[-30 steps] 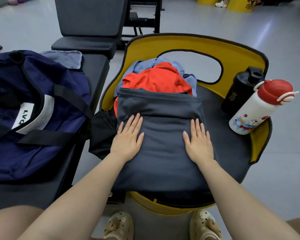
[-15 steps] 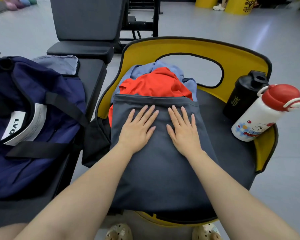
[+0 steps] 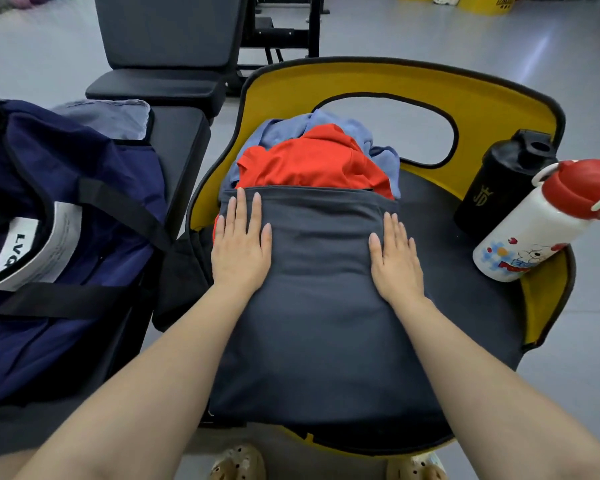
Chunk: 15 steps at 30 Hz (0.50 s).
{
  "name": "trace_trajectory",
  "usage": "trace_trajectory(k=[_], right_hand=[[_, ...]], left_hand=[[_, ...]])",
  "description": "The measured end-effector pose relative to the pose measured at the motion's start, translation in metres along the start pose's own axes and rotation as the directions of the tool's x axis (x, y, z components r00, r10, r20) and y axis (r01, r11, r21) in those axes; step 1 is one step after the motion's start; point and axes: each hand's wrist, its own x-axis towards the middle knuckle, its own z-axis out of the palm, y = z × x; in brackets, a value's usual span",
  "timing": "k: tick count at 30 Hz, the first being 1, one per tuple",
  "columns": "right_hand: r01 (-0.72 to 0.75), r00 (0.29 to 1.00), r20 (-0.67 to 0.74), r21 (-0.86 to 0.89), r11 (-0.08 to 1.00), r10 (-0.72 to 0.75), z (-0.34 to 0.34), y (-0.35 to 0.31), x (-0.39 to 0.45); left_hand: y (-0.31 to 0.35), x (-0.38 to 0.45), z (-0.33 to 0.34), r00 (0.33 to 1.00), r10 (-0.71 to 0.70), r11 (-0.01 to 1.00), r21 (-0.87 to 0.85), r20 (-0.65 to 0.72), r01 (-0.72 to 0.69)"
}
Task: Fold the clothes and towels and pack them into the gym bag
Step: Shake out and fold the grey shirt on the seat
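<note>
The grey garment (image 3: 312, 306) is pressed flat under both hands (image 3: 241, 251) (image 3: 395, 263), fingers straight; creases should be smoothed outward before folding.

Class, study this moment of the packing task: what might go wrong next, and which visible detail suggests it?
1. The grey garment overhangs the chair's front edge; it may slide off.
2. The loose red and blue clothes behind could topple onto the fold.
3. The white bottle leans at the rim and might roll.
</note>
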Motion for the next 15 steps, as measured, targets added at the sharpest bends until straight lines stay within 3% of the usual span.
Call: trace_trajectory(k=[5, 9, 15], right_hand=[[0.013, 1.0, -0.008, -0.15, 0.989, -0.015, -0.013, 0.003, -0.02], [0.123, 0.992, 0.046, -0.183, 0.975, -0.116, -0.021, 0.003, -0.054], [0.277, 0.955, 0.158, -0.177, 0.944, -0.25, -0.023, 0.0, -0.105]], left_hand=[[-0.01, -0.019, -0.016, 0.999, 0.012, 0.996, 0.088, 0.039, -0.016], [-0.012, -0.056, -0.022, 0.991, 0.136, 0.978, 0.156, 0.012, -0.136], [0.005, -0.121, -0.025, 0.968, 0.225, 0.969, 0.081, 0.108, -0.234]])
